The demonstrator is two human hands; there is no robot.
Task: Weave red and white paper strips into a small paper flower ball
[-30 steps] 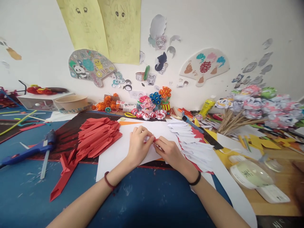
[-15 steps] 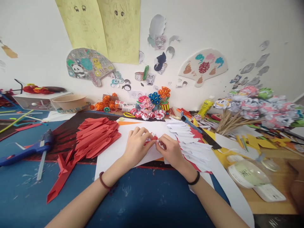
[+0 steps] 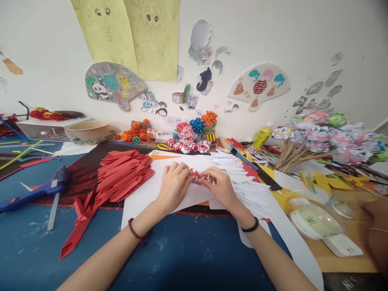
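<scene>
A small red and white folded paper piece (image 3: 196, 176) is pinched between both hands above a white sheet (image 3: 139, 194). My left hand (image 3: 175, 186) grips its left side with bent fingers. On its right side, the thumb and fingertips of my right hand (image 3: 220, 186) close on it. The fingers partly cover the piece. Folded red strips (image 3: 123, 176) lie in a pile to the left. Folded white strips (image 3: 248, 190) are spread to the right, with red paper under them.
A blue glue gun (image 3: 50, 188) lies at left. Behind the hands stand paper flowers (image 3: 186, 133). To the right are a flower bunch on sticks (image 3: 303, 141), a yellow bottle (image 3: 262, 137) and a clear container (image 3: 317, 220). Part of a person (image 3: 377, 230) shows at the right edge.
My right hand has shifted slightly up and its fingers have changed their hold on the paper piece. My left hand has barely moved.
</scene>
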